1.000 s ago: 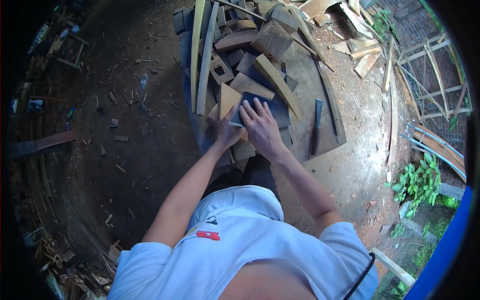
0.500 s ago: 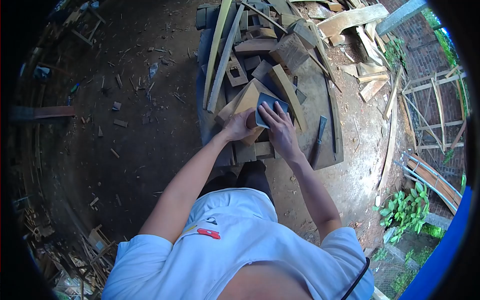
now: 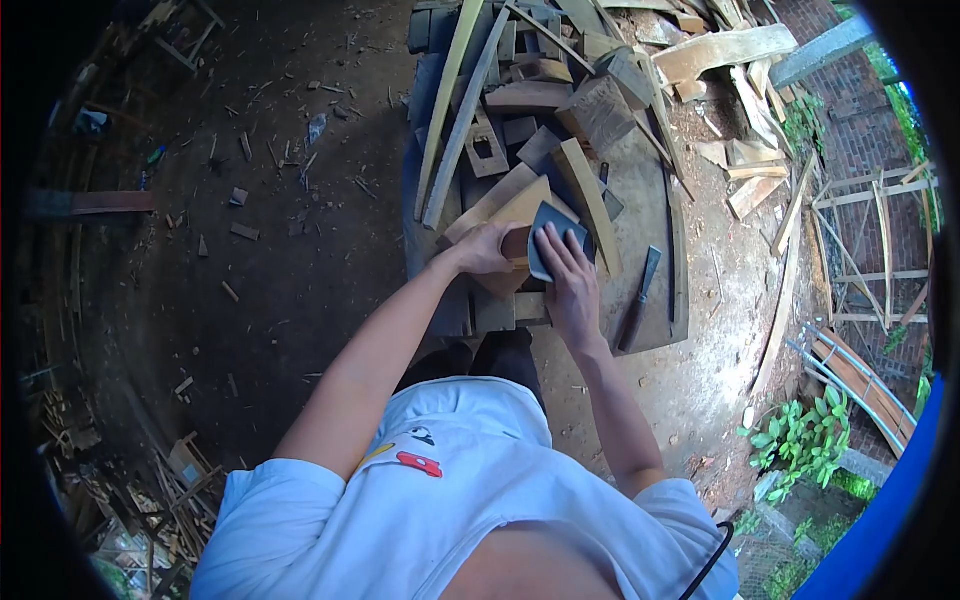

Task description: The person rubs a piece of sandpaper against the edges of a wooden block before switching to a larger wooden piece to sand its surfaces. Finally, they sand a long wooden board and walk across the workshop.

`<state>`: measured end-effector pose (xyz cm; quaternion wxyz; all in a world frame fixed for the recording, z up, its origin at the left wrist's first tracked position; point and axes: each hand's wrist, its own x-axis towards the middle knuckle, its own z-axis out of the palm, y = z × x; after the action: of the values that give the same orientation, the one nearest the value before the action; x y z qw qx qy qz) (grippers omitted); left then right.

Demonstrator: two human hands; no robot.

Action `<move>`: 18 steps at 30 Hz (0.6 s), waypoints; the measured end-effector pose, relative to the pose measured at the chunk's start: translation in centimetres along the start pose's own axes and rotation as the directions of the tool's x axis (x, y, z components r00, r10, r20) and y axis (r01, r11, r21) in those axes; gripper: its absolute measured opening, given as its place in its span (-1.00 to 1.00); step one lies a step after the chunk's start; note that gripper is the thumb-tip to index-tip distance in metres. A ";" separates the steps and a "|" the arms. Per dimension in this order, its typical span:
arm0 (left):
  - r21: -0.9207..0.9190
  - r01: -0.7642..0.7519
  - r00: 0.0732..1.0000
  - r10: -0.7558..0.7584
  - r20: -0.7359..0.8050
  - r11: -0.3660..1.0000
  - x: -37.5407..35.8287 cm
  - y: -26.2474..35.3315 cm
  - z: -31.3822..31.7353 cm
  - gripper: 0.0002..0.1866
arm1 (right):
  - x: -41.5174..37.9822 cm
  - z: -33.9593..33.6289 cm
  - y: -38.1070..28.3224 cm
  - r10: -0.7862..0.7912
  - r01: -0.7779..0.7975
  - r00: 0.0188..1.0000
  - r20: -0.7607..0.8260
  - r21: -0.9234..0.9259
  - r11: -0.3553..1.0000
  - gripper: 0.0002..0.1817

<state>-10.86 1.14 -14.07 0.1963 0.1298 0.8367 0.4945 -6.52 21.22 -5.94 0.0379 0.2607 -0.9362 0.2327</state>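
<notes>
My left hand (image 3: 484,248) is closed around a small reddish-brown wooden block (image 3: 516,243), over the near end of the workbench. Against the right side of that block, my right hand (image 3: 572,290) presses a dark grey sheet that looks like sandpaper (image 3: 544,218), with the fingers laid flat across its back. The sheet covers part of the block. Beneath both hands lies a lighter wooden piece (image 3: 527,202) with a pointed top. A chisel-like tool (image 3: 640,300) with a dark handle rests on the bench to the right of my right hand.
The wooden workbench (image 3: 665,335) carries a curved wooden piece (image 3: 588,205), two long strips at its left and a heap of offcuts (image 3: 530,95) farther back. Scraps (image 3: 240,231) litter the floor at left. More cut wood (image 3: 725,50) and a leafy plant (image 3: 800,435) are at right.
The sheet in my right hand has shifted slightly down along the block and is tilted more steeply. My left hand keeps its hold. The whole view has shifted a little.
</notes>
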 end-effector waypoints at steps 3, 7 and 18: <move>-0.038 -0.047 0.997 0.044 -0.057 0.998 0.1 -0.3 0.4 -0.22 | 2.2 0.9 0.2 0.026 -0.026 0.999 -0.043 0.000 1.000 -0.21; 0.016 0.013 0.999 -0.012 -0.041 1.000 0.1 0.6 0.5 -0.26 | -0.1 -0.4 -0.3 0.056 -0.056 0.998 -0.004 -0.025 0.998 -0.22; 0.066 0.083 0.996 -0.082 -0.017 0.994 0.0 1.4 0.0 -0.29 | 2.1 1.3 0.3 0.001 -0.010 0.998 -0.068 -0.143 0.990 -0.24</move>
<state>-10.85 1.78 -12.87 0.2062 0.0982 0.8587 0.4587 -8.42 19.88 -6.81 0.0873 0.2467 -0.9494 0.1739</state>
